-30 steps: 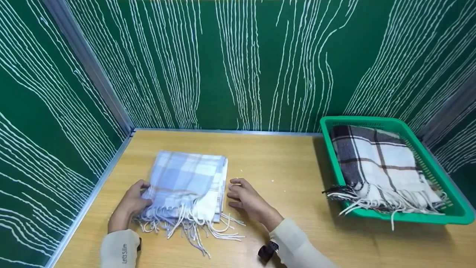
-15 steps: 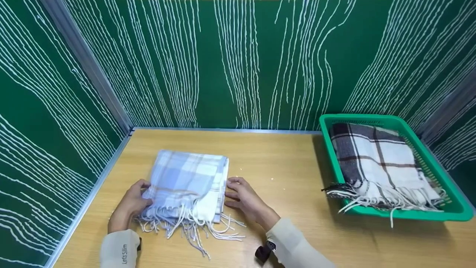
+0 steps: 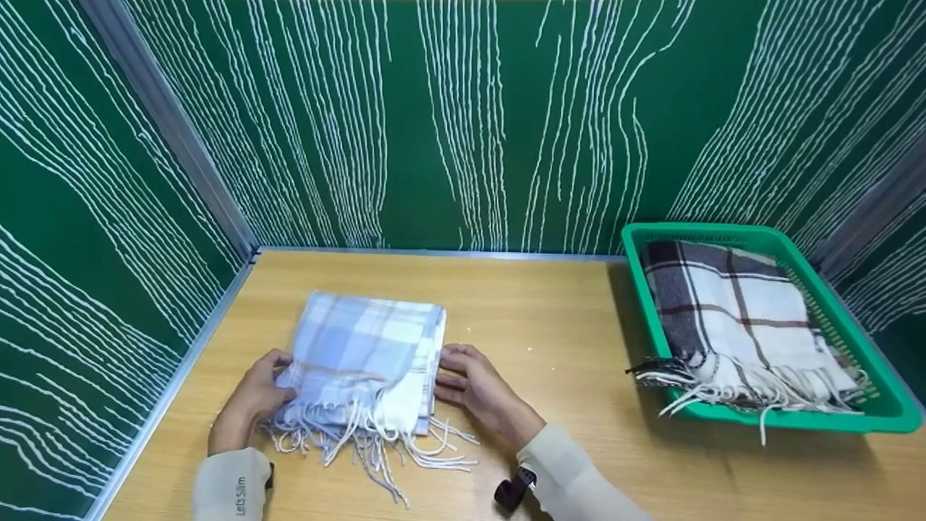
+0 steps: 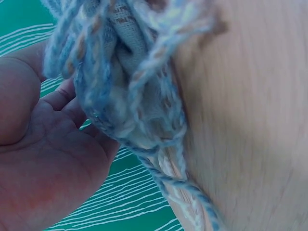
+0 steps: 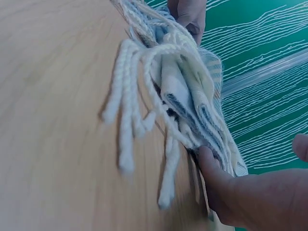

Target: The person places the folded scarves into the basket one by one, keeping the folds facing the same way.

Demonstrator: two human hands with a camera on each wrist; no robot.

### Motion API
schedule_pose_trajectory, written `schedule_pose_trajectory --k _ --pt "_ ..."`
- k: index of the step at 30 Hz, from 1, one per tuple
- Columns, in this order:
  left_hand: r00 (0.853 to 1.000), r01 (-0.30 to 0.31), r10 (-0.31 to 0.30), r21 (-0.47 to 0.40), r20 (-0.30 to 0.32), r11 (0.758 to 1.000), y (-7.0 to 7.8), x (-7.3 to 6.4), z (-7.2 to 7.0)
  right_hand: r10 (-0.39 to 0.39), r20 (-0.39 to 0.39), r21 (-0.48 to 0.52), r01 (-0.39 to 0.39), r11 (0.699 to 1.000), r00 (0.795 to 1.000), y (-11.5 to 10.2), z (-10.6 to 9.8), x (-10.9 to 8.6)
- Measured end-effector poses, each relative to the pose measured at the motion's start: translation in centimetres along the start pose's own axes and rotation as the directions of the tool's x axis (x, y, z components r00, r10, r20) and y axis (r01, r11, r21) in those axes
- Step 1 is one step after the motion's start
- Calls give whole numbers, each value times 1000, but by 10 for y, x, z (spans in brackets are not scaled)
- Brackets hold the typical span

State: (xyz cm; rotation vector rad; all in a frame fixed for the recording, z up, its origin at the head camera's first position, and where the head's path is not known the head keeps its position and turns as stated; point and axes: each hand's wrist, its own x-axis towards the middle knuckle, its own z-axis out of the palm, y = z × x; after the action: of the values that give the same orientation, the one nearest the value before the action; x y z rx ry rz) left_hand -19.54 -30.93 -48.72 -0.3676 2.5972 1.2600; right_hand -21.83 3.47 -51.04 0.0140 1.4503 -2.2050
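A folded light-blue and white plaid scarf [image 3: 362,340] lies on the table, its twisted fringe [image 3: 369,434] spread toward the person. At its left side, my left hand [image 3: 249,394] holds the edge, thumb over the cloth and fingers at the side. In the left wrist view the fringe [image 4: 130,72] hides the fingertips of the left hand [image 4: 53,149]. My right hand [image 3: 488,391] touches the right edge with extended fingers. The right wrist view shows the right hand [image 5: 255,197] against the stacked folds of the scarf [image 5: 192,106], thumb standing apart.
A green plastic basket [image 3: 893,412] stands at the right of the wooden table [image 3: 535,297]. It contains a folded brown and white plaid scarf [image 3: 767,304], whose fringe hangs over the front rim. Green walls [image 3: 528,108] with white wavy lines border the table.
My right hand has moved a little left, from just beside the blue scarf to its right edge. The left hand and the scarf stay almost where they were.
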Motion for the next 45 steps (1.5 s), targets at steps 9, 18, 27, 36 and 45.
schedule_pose_trajectory --k 9,18,27,36,45 --pt "996 -75 77 62 -37 995 0 -1 1 -28 0 -9 28 1000 1000 4 1 -1" --pt "1000 -4 4 25 -15 1000 -1 -4 1 -63 12 -9 63 998 998 1 10 -3" --pt "1000 -17 17 38 -15 999 -2 -4 0 -80 54 10 80 997 995 5 14 -1" --pt "997 -64 66 54 -38 996 -1 -2 1 -99 20 27 98 995 995 8 17 2" --pt "998 -54 56 34 -34 998 -1 -2 2 -137 -22 88 138 986 990 11 24 7"
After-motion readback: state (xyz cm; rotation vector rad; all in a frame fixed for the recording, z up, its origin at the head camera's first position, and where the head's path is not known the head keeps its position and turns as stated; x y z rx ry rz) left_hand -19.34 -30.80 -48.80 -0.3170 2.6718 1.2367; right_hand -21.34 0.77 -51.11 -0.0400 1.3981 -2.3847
